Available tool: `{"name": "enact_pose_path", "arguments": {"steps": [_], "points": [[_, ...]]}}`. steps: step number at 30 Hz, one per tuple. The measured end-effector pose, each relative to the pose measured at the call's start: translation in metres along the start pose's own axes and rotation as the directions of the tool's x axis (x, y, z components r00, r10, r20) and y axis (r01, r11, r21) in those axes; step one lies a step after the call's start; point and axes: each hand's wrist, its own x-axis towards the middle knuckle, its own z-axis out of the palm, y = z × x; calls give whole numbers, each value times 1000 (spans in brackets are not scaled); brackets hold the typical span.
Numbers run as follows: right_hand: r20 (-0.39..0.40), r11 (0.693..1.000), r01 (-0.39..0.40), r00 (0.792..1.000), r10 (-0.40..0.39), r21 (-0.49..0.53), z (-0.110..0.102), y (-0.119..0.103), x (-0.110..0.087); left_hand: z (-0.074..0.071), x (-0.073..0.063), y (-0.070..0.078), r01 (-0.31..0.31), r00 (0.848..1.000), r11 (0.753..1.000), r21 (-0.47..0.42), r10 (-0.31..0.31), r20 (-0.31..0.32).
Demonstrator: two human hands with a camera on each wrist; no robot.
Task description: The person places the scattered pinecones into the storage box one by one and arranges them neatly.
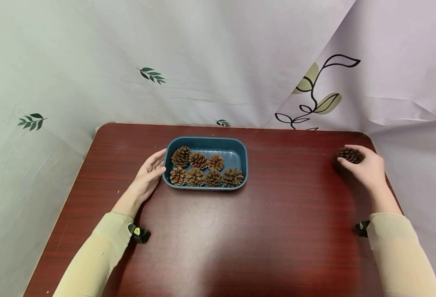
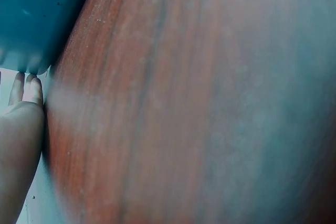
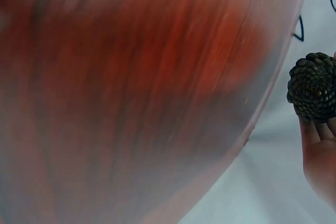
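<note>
At the right end of the table my right hand grips a dark brown pine cone between thumb and fingers. The right wrist view shows this pine cone base-on, partly cut off by the frame edge. My left hand rests against the left end of a dark blue rectangular bin, its fingers fairly straight along the outer wall. Several brown pine cones lie in the bin, in a full front row and a shorter back row. In the left wrist view, fingertips touch the bin.
The reddish-brown wooden table has rounded far corners. Behind it hangs a pale cloth with leaf prints. Each wrist wears a small black camera, one of them the left camera. The right hand is close to the table's right edge.
</note>
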Motion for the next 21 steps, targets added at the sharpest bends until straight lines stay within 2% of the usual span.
{"name": "enact_pose_path", "arguments": {"steps": [12, 21], "points": [[1, 993, 65, 998, -65, 102, 16, -28, 4, -1, 0, -1, -10, 1000, 1000, 4, 10, 6], [-22, 972, 132, 991, -130, 192, 30, -51, 5, -2, 1, -2, -13, 1000, 1000, 17, 13, 3]]}}
